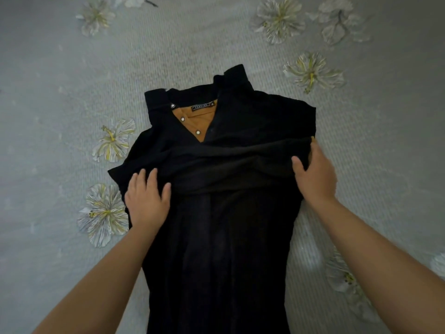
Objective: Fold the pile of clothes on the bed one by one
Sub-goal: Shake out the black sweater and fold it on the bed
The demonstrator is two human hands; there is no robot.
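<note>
At the left of the frame's middle, the left hand [147, 201] lies flat with its fingers spread on the edge of the black garment [224, 237], which lies lengthwise down the centre of the picture on the grey flowered bedspread [48, 116], its collar toward the top showing a tan lining [199, 120] and small studs. Across the chest a sleeve [231, 165] is folded over in a loose, wrinkled band. At the right of centre, the right hand [315, 174] holds the end of that band, thumb on top; its fingers seem curled over the cloth's edge, though the dark fabric makes this hard to read. The likely trouble is the band itself: if the right hand tugs while the left only presses, the bunched sleeve could drag the body askew and lock creases into the fold. The lower part runs out of the bottom of the frame, so it could slide off unseen.
</note>
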